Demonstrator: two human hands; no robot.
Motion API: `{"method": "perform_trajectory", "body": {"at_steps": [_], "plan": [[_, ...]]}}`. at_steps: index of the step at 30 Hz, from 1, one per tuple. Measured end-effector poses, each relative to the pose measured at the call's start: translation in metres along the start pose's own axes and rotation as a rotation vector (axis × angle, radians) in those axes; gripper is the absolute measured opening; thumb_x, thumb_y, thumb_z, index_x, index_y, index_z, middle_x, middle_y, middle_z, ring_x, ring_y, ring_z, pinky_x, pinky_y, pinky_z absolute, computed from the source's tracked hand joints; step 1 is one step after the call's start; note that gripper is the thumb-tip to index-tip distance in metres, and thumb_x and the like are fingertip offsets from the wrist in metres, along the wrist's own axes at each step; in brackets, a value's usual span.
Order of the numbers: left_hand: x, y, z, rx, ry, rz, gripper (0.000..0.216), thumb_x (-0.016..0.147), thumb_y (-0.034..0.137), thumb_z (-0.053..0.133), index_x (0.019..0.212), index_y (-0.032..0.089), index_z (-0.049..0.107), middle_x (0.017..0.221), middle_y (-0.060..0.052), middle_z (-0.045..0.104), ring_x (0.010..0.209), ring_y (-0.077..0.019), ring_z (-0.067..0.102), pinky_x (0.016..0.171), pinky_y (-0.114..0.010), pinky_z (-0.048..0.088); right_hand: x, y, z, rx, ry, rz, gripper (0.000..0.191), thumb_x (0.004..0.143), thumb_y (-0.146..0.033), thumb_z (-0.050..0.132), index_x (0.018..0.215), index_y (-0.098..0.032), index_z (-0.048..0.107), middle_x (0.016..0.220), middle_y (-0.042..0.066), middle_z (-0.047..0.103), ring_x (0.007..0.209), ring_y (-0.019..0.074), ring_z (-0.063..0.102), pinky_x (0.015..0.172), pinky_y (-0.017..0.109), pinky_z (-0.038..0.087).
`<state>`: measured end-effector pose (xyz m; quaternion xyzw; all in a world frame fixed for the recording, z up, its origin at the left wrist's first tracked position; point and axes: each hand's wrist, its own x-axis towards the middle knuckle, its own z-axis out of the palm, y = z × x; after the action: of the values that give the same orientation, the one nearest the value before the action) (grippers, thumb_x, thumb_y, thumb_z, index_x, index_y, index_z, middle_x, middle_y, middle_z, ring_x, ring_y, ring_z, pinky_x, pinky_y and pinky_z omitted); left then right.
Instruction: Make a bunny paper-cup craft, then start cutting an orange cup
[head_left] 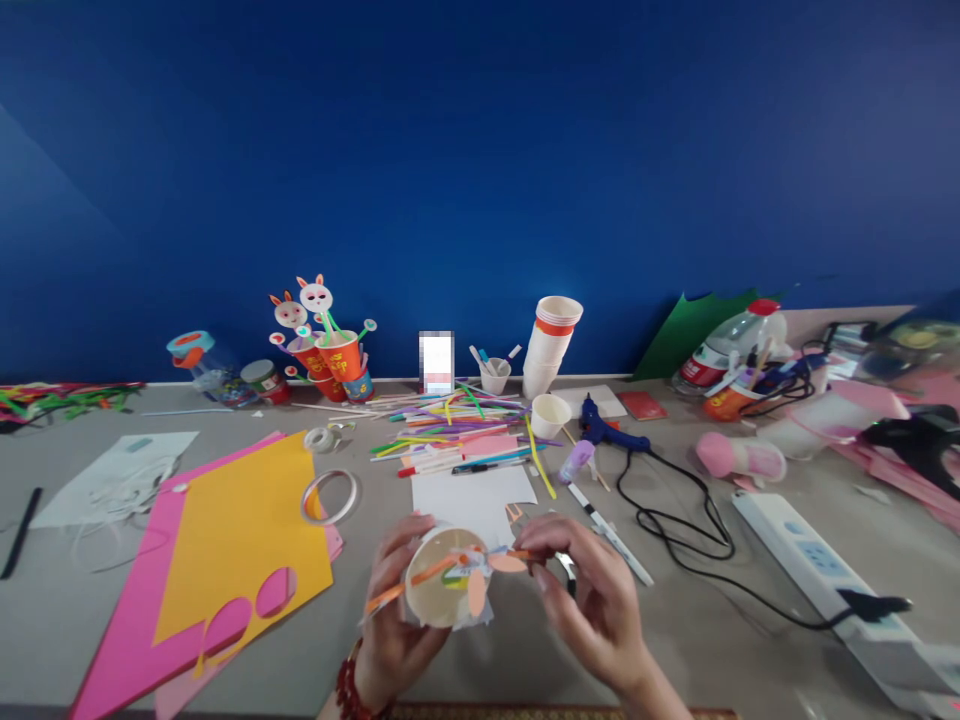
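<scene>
A pale paper cup (429,590) is in my left hand (394,590), its round face turned up towards me. Orange strips, which look like pipe cleaners (433,570), stick out across it on both sides. Peach paper ovals (476,593) shaped like ears sit at its right side. My right hand (589,600) is closed, thumb and fingers pinching the end of the orange strip to the right of the cup. White paper (480,497) lies on the table just beyond. A beaded bracelet circles my left wrist.
Coloured pipe cleaners (450,430) lie in a heap ahead. A blue glue gun (611,430) trails its black cable towards a white power strip (802,550) at right. Yellow card (247,530) and a tape roll (330,497) lie left. Stacked paper cups (547,350) stand behind.
</scene>
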<state>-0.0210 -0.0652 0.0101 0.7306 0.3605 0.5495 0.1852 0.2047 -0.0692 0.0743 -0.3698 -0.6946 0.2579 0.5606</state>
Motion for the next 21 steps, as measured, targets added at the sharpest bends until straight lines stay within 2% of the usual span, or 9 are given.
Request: {"method": "perform_trajectory", "body": {"at_steps": [10, 21], "plan": [[0.0002, -0.0001, 0.0011, 0.006, -0.001, -0.005, 0.045, 0.082, 0.033, 0.068, 0.123, 0.019, 0.059, 0.123, -0.017, 0.059, 0.118, -0.0355, 0.057, 0.098, -0.058, 0.048, 0.0001, 0.0008, 0.0008, -0.017, 0.004, 0.013, 0.018, 0.08, -0.01, 0.054, 0.092, -0.022, 0.059, 0.082, 0.003, 0.064, 0.077, 0.0201, 0.064, 0.068, 0.031, 0.052], [-0.0037, -0.0036, 0.0011, 0.051, 0.01, 0.05, 0.051, 0.082, 0.035, 0.07, 0.129, 0.02, 0.055, 0.126, -0.017, 0.059, 0.119, -0.0363, 0.057, 0.097, -0.058, 0.049, 0.0013, -0.0003, 0.0021, -0.09, 0.006, 0.006, 0.017, 0.077, -0.01, 0.053, 0.089, -0.022, 0.055, 0.079, 0.002, 0.061, 0.071, 0.018, 0.061, 0.06, 0.027, 0.048]]}}
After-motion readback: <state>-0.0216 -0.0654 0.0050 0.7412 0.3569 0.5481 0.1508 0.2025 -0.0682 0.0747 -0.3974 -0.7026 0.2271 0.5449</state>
